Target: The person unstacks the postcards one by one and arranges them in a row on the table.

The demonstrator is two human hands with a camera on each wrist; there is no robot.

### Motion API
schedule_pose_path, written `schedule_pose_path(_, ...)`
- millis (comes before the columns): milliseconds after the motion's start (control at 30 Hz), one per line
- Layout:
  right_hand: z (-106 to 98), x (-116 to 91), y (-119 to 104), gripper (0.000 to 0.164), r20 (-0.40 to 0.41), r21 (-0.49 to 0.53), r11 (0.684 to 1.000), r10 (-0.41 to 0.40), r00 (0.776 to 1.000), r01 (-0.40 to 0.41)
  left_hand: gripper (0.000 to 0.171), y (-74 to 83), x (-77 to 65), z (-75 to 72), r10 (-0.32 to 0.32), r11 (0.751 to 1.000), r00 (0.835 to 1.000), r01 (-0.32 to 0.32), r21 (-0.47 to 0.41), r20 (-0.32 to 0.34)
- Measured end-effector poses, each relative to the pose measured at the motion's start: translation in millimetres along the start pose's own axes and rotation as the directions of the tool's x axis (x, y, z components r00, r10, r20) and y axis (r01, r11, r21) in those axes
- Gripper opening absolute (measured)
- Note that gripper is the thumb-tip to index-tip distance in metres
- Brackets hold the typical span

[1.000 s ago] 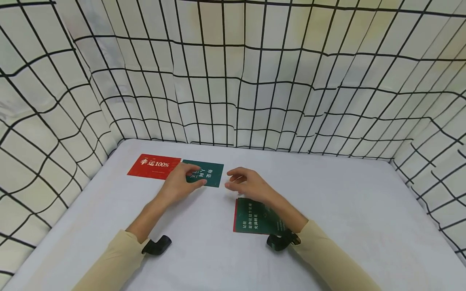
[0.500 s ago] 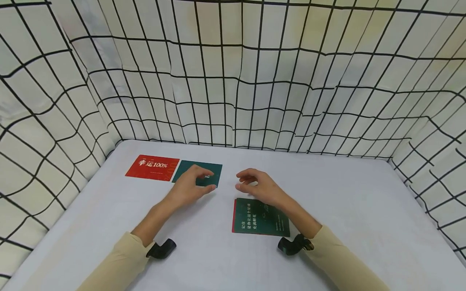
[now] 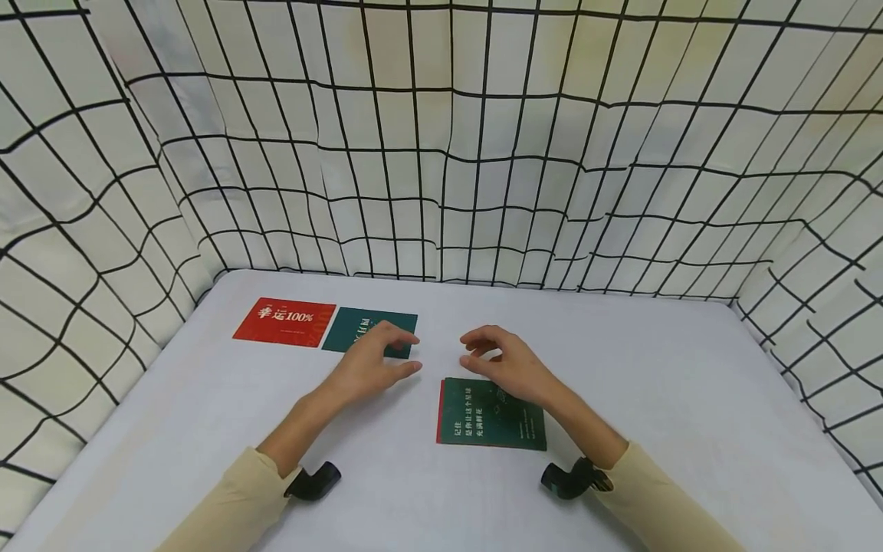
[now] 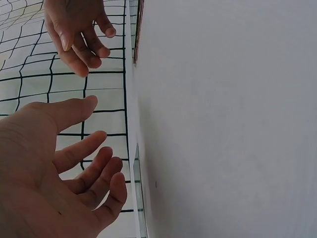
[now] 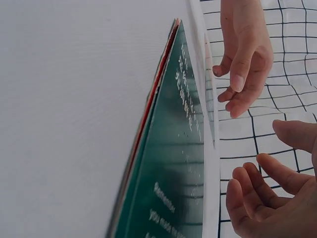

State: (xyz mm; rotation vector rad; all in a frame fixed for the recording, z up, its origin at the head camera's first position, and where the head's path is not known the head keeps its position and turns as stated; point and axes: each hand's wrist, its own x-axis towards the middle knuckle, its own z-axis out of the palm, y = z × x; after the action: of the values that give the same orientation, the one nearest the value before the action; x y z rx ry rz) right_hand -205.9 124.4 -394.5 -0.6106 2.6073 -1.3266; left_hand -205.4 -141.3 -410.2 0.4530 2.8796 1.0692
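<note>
My left hand (image 3: pixel 372 364) hovers at the near right side of a dark green card (image 3: pixel 341 330), its fingers loosely bent and spread from the thumb, holding nothing. It hides part of that card's white lettering. Beside it on the left lies a red card (image 3: pixel 284 331) with white characters, a thin gap between the two. My right hand (image 3: pixel 507 364) is held over the far edge of a stack of cards (image 3: pixel 483 420), also holding nothing. A green card tops the stack, and a red edge shows beneath it. In the right wrist view the stack (image 5: pixel 168 148) appears edge-on, several layers thick.
A white cloth-covered table (image 3: pixel 386 491) carries the cards. White walls with a black grid net (image 3: pixel 448 176) rise at its back and both sides. A black wrist camera (image 3: pixel 313 481) sits at the left sleeve, another black camera (image 3: pixel 569 479) at the right.
My left hand has moved right and slightly nearer, uncovering more of the left part of the laid green card. My right hand has shifted right, uncovering more of the stack. The cards lie as before.
</note>
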Motion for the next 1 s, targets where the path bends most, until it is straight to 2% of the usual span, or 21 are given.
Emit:
schedule_pose_path(767,-17.1,-27.1,16.1,0.03,-0.058,-0.053,0.997,0.049,0.997,-0.052,0.039,20.0,-1.7,14.8,0.027,1.0,0.999,-0.027,0.002,0.044)
schedule_pose_path(1000,-20.3,-31.7,22.5,0.029,-0.073,-0.059,0.998,0.032,0.997,-0.036,0.038,23.4,-3.3,16.6,0.072,0.997,0.996,-0.072,0.001,0.055)
